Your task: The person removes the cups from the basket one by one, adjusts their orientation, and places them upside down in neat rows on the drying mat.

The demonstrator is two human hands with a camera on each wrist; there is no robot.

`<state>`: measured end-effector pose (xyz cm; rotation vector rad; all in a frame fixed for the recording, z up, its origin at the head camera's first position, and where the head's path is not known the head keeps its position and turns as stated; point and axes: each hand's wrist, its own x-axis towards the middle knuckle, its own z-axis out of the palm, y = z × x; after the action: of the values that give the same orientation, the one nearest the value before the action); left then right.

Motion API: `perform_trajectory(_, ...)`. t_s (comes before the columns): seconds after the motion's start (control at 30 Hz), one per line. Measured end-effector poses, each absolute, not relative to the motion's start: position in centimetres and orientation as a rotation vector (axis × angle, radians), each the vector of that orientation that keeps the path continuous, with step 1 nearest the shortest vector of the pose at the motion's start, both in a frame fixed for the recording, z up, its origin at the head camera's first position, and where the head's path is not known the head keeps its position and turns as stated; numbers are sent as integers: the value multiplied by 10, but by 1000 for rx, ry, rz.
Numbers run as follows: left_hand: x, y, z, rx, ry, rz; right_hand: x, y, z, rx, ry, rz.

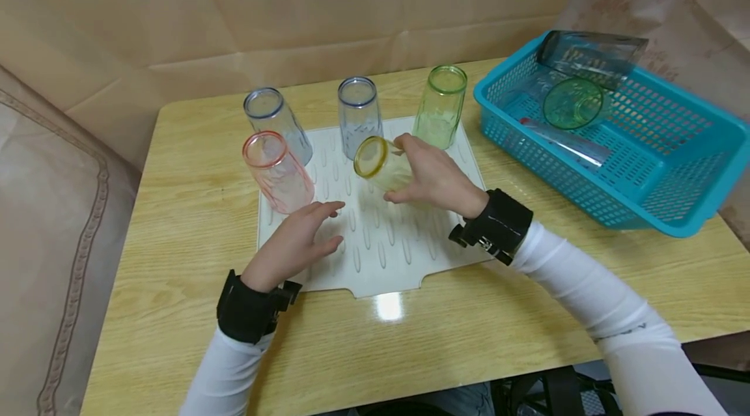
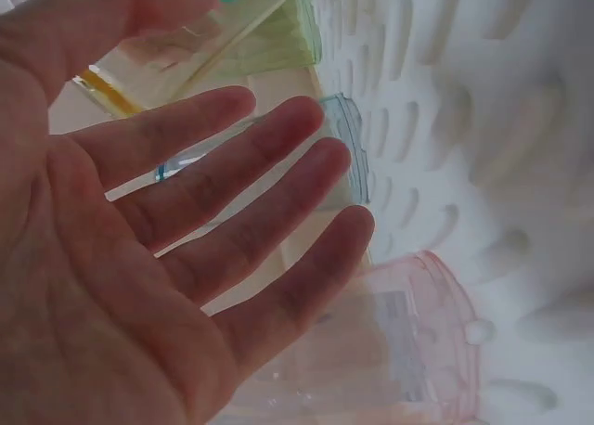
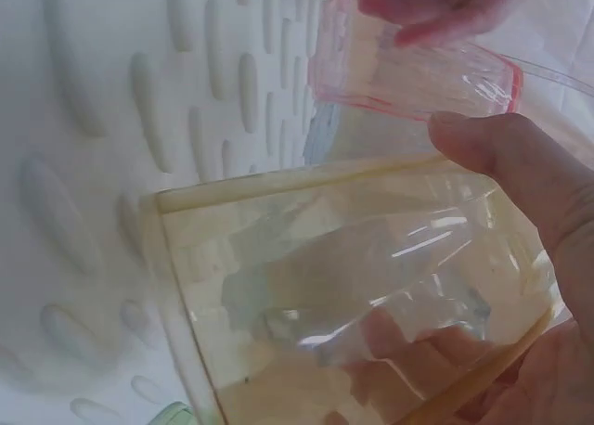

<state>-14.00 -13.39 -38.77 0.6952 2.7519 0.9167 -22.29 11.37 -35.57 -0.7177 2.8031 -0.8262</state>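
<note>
Right grip (image 1: 436,176) curled round tilted yellow glass (image 1: 387,167), over white mat (image 1: 375,276).

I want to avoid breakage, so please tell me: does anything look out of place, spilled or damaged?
The dark glass lies askew at the far side of the blue basket, partly sticking out, perhaps unsteady. The yellow glass also tilts, but the right grip holds it. I see no spill or damage.
</note>
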Motion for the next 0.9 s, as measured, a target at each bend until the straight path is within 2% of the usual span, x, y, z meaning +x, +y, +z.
perform_trajectory(0.9, -119, -146, -410, 609, 2787, 1063, -237, 72, -387, -648, 2795, -1530)
